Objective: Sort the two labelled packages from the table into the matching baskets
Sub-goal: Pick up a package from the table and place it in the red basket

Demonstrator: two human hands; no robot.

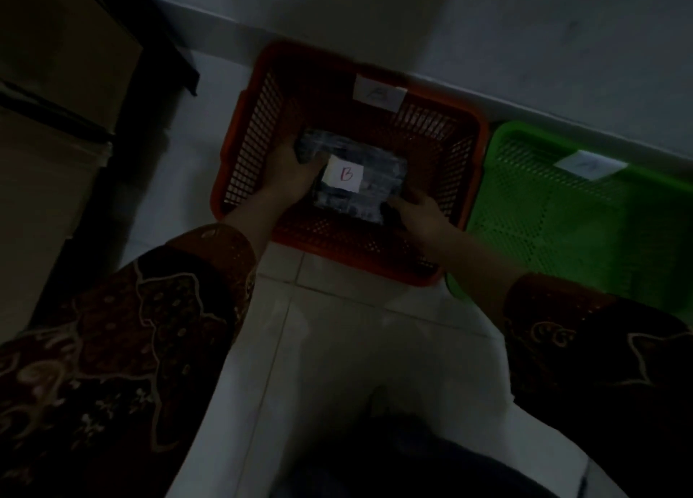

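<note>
A dark wrapped package [375,188] with a white label marked B sits low inside the red basket [442,182]. My left hand [288,176] grips its left end and my right hand [420,216] grips its near right corner. The red basket has a white paper tag [378,91] on its far rim; the writing is too blurred to read. A green basket [585,231] stands right beside it, with its own white tag [590,164], also unreadable. No second package is in sight.
Both baskets stand on a pale tiled floor [337,347] against a grey wall [487,28]. Dark furniture with a black leg [176,51] rises at the left. The scene is very dim. My patterned sleeves fill the lower corners.
</note>
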